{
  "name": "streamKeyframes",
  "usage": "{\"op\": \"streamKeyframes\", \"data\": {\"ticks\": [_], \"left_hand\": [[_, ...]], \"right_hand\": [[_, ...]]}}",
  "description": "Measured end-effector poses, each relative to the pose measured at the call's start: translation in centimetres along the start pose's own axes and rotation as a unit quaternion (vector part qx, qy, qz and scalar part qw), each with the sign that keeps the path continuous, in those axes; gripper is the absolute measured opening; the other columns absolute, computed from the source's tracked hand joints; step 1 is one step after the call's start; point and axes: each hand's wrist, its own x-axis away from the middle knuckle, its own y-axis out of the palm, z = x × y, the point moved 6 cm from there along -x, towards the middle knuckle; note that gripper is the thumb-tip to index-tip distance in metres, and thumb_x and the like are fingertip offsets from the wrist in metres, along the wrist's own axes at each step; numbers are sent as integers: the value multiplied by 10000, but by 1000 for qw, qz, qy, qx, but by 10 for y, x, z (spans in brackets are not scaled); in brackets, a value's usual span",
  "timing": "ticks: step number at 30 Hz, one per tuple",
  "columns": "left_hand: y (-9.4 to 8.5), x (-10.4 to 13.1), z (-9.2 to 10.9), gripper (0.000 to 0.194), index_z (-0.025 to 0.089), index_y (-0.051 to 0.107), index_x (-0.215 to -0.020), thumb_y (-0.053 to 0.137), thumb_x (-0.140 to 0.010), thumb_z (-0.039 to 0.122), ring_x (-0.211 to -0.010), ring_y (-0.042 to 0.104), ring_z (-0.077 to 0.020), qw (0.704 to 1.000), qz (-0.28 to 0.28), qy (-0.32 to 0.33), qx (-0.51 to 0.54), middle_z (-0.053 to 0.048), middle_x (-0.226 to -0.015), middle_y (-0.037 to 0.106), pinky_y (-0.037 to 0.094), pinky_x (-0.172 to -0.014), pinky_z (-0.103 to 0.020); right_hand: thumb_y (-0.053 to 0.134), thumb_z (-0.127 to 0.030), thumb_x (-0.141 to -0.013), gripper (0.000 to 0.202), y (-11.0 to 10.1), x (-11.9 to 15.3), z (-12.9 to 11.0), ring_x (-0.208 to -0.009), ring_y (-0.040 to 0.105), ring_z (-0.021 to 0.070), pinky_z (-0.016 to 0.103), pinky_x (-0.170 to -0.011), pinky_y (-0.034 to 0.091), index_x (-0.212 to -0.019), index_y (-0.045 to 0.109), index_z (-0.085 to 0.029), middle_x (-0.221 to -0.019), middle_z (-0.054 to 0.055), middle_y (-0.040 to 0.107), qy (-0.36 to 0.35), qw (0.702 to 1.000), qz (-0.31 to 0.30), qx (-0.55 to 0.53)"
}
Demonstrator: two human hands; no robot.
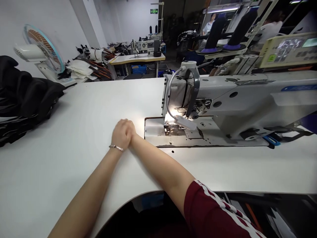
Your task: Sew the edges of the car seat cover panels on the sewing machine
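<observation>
My left hand (120, 135), with a bracelet (116, 147) at its wrist, rests on the white table (81, 132) left of the sewing machine. Against it lies my right hand (131, 129), and the two are clasped together, fingers folded round each other. No object shows between them. The right hand is partly hidden behind the left. Just to the right is the metal bed plate (154, 128) of the sewing machine (247, 96), whose small lamp (185, 122) lights the needle area.
Black fabric pieces (27, 92) are heaped at the table's left edge, near a fan (42, 46). A control panel (289, 49) and thread cones (215, 33) stand behind the machine. Farther back are another sewing machine (147, 47) and a person (209, 25).
</observation>
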Motion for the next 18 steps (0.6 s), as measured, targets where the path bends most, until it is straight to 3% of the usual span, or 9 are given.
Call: {"op": "streamKeyframes", "data": {"ticks": [3, 5, 9, 14, 18], "left_hand": [[4, 48, 37, 437, 200, 515, -1374, 366, -983, 327, -1384, 409, -279, 978, -1, 199, 68, -84, -1436, 520, 263, -1196, -579], [2, 75, 45, 477, 182, 429, -1440, 347, -994, 330, -1401, 389, -274, 962, 27, 257, 88, -102, -1470, 476, 321, -1178, -567], [-5, 93, 47, 531, 183, 344, -1491, 401, -975, 293, -1377, 425, -277, 954, 89, 278, 71, -125, -1449, 496, 418, -1137, -509], [-12, 83, 61, 466, 95, 513, -1357, 417, -947, 297, -1294, 517, -322, 955, 126, 269, 28, -181, -1321, 599, 514, -1044, -496], [-14, 96, 69, 453, 68, 533, -1332, 439, -914, 215, -1232, 567, -338, 949, 168, 266, 0, -210, -1275, 620, 548, -991, -497]], "right_hand": [[527, -325, -983, 246, -1, 0, -2, -1000, 623, 178, 392, -940, 519, -1009, 658, -118, -1063, 82, 651, 3, 1000, 9, 8], [503, -209, -980, 171, 0, 0, -4, -1059, 600, 197, 383, -934, 503, -1059, 631, -128, -1103, 93, 645, -1, 1000, 11, 8], [380, -96, -958, 273, 3, 1, -4, -1079, 571, 220, 365, -948, 453, -1087, 620, -116, -1131, 140, 630, -15, 1000, 8, 0], [372, -95, -953, 282, 2, 3, -2, -1089, 553, 233, 367, -948, 429, -1105, 609, -104, -1134, 159, 622, -18, 1000, -2, -7], [377, -87, -940, 290, 3, 5, -6, -1099, 545, 252, 387, -958, 417, -1110, 612, -95, -1142, 171, 618, -20, 1000, 0, -5]]}}
